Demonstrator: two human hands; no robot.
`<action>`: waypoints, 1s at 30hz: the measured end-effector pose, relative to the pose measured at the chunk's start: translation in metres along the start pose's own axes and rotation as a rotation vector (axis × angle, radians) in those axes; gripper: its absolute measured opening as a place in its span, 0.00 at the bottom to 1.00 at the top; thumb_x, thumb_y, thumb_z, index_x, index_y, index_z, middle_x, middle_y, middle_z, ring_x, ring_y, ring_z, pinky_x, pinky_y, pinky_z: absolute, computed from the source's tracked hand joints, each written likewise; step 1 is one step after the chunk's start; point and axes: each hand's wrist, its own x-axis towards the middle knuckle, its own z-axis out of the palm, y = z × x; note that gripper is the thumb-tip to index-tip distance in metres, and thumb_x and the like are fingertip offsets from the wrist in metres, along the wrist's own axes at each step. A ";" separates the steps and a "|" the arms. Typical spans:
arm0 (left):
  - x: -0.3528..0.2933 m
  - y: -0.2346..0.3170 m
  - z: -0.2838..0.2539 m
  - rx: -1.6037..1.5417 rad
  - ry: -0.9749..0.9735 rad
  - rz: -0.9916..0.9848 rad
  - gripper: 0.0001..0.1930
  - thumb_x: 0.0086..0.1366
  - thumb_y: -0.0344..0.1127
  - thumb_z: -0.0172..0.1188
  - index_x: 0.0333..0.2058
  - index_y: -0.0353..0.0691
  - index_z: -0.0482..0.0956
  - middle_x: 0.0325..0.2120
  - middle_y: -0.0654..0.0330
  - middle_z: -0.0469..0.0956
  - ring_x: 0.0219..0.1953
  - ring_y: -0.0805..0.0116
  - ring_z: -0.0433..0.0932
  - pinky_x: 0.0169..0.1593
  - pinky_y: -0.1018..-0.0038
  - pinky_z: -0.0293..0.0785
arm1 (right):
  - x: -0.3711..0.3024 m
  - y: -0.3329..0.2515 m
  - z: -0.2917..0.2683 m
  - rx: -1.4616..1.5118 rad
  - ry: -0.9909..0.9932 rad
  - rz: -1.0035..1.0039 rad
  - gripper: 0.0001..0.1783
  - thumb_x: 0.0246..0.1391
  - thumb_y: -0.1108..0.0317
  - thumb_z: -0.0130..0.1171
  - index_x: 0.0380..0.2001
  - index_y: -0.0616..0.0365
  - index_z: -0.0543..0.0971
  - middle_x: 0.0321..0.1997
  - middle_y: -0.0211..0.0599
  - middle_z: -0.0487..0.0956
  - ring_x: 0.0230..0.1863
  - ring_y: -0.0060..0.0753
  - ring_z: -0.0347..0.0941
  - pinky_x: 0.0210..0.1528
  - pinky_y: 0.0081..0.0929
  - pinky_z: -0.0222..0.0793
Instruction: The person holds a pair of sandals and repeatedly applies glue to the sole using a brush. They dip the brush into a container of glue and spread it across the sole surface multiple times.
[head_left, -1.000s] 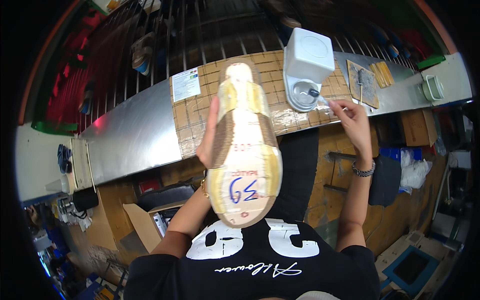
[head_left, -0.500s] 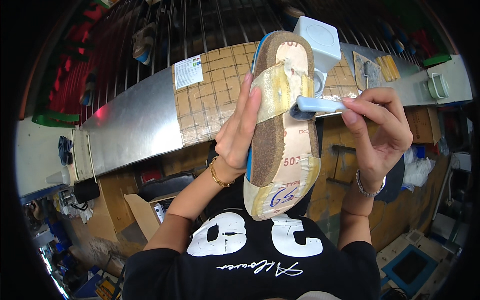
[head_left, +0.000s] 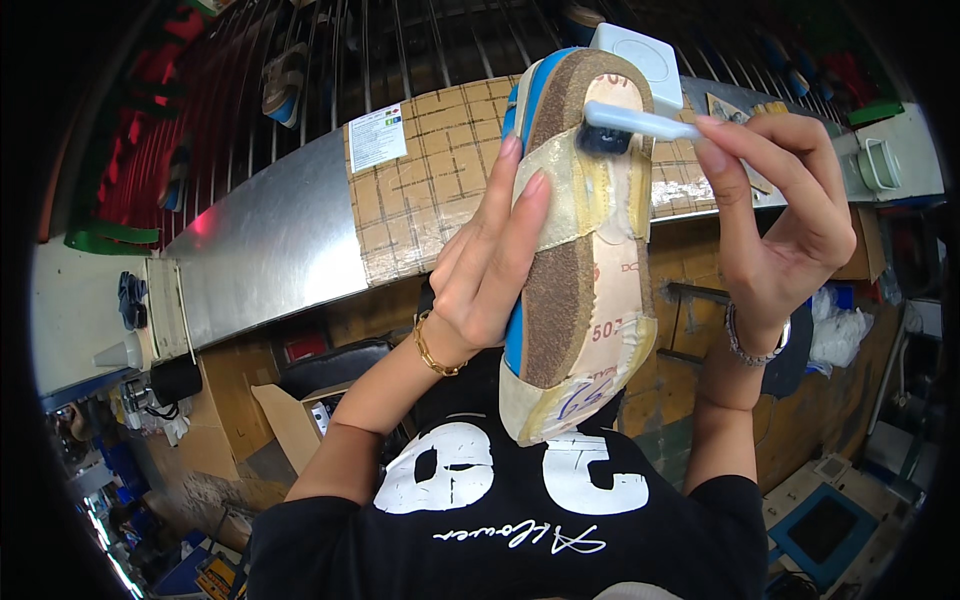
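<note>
An unfinished sandal (head_left: 560,310) is held upright with its underside facing up, built on a blue shoe last (head_left: 517,330). Brown cork-like edging rings its pale insole, and cream straps with yellowish glue-like margins wrap over at the middle and the near end. My left hand (head_left: 490,255) grips the sandal from the left side, fingers along the middle strap. Between thumb and fingertips, my right hand (head_left: 790,200) pinches the pale handle of a small brush (head_left: 645,122). Its dark bristles rest at the upper edge of the middle strap, near the far end of the sole.
Behind the sandal, a metal bench (head_left: 270,240) carries a cardboard sheet (head_left: 430,180) and a white box-shaped container (head_left: 640,62). Metal bars (head_left: 440,40) run beyond it, with other sandals on them. An open carton (head_left: 285,425) lies below the bench at left.
The brush has moved from the middle of the sole toward its far end, my right hand rising with it. My left hand has shifted the sandal slightly right and turned it a little.
</note>
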 end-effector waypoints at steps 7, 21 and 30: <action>0.001 0.004 -0.006 0.014 -0.055 0.024 0.48 0.61 0.29 0.68 0.73 0.47 0.46 0.71 0.33 0.47 0.70 0.37 0.58 0.70 0.53 0.62 | 0.004 0.005 -0.006 -0.051 0.070 -0.186 0.17 0.39 0.85 0.72 0.37 0.62 0.88 0.37 0.38 0.79 0.38 0.29 0.74 0.39 0.22 0.68; -0.001 0.007 -0.015 0.040 -0.121 0.027 0.50 0.59 0.33 0.71 0.73 0.48 0.44 0.70 0.30 0.48 0.70 0.34 0.57 0.69 0.51 0.63 | 0.008 0.014 -0.020 0.133 -0.149 -0.132 0.16 0.39 0.84 0.70 0.36 0.62 0.88 0.36 0.40 0.77 0.36 0.27 0.73 0.35 0.18 0.68; 0.008 0.006 -0.016 -0.039 -0.065 0.126 0.44 0.63 0.36 0.67 0.71 0.42 0.48 0.69 0.30 0.51 0.68 0.38 0.60 0.68 0.55 0.63 | 0.004 0.013 -0.025 0.188 -0.216 -0.071 0.16 0.38 0.82 0.70 0.35 0.61 0.88 0.36 0.41 0.77 0.37 0.31 0.73 0.37 0.22 0.65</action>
